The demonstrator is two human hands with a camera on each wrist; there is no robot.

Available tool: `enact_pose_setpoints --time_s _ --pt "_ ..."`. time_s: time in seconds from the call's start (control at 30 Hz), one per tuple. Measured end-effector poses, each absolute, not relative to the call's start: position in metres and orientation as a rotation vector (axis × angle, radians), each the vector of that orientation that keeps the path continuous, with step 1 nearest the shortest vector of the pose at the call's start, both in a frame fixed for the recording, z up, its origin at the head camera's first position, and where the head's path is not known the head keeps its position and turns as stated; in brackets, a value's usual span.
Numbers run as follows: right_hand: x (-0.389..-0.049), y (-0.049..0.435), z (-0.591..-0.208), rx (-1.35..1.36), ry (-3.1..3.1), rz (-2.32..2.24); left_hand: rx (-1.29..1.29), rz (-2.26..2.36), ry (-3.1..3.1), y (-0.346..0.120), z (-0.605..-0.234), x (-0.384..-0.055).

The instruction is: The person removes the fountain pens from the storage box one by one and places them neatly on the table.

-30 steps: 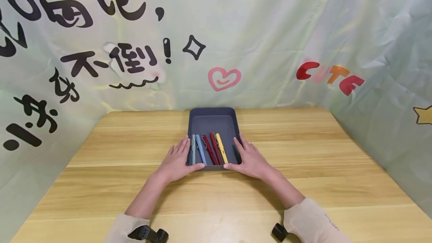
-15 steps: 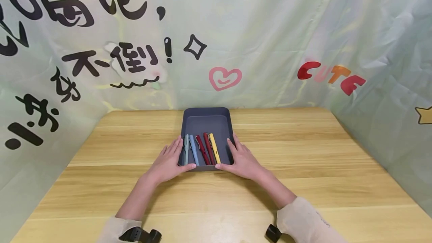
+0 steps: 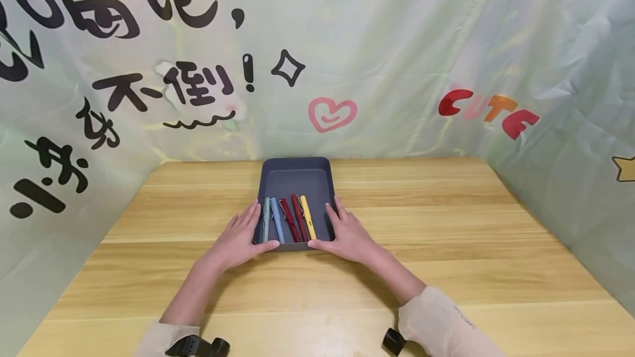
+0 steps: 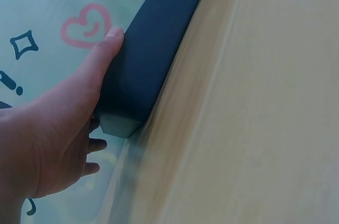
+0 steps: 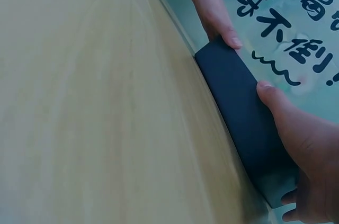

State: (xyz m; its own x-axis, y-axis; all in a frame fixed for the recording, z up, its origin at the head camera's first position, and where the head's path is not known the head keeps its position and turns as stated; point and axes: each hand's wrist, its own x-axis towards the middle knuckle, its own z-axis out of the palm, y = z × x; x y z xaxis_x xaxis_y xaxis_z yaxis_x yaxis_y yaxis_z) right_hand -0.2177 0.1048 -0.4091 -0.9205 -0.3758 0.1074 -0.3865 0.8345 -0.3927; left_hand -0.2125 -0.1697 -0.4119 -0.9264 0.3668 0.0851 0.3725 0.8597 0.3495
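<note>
In the head view a dark blue-grey rectangular tray (image 3: 297,180) lies flat on the wooden table. Several capped pens lie side by side in its near half: a grey-green pen (image 3: 266,219), a light blue pen (image 3: 277,220), two dark red pens (image 3: 289,219), and a yellow pen (image 3: 308,217). My left hand (image 3: 238,241) holds the tray's near left corner, thumb on the near rim and fingers along the left side. My right hand (image 3: 349,236) holds the near right corner the same way. In both wrist views the tray's outer wall (image 4: 151,49) hides the pens.
The tray's far end comes close to the printed cloth backdrop (image 3: 387,59) at the table's back edge. More cloth rises on the left and right. Bare wooden tabletop (image 3: 446,208) stretches out on both sides of the tray and in front.
The tray has slid left across the table with both hands holding it, and the pens have travelled with it in the same arrangement.
</note>
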Motion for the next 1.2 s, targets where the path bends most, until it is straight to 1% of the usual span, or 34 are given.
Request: enact_pose_setpoints --time_s 0.5,0.67,0.9,1.2 --pt "-0.214 0.090 -0.411 0.620 -2.973 0.687 -0.625 -0.550 -2.982 -0.190 -0.411 -0.214" --pt "-0.213 0.091 -0.410 0.620 -2.980 0.709 -0.619 -0.579 -2.900 -0.196 -0.409 -0.226" --pt "-0.213 0.091 -0.410 0.622 -2.981 0.696 -0.637 -0.735 -2.816 -0.202 -0.418 -0.249" --pt "-0.215 0.092 -0.406 0.626 -2.971 0.683 -0.645 -0.821 -2.811 -0.205 -0.424 -0.252"
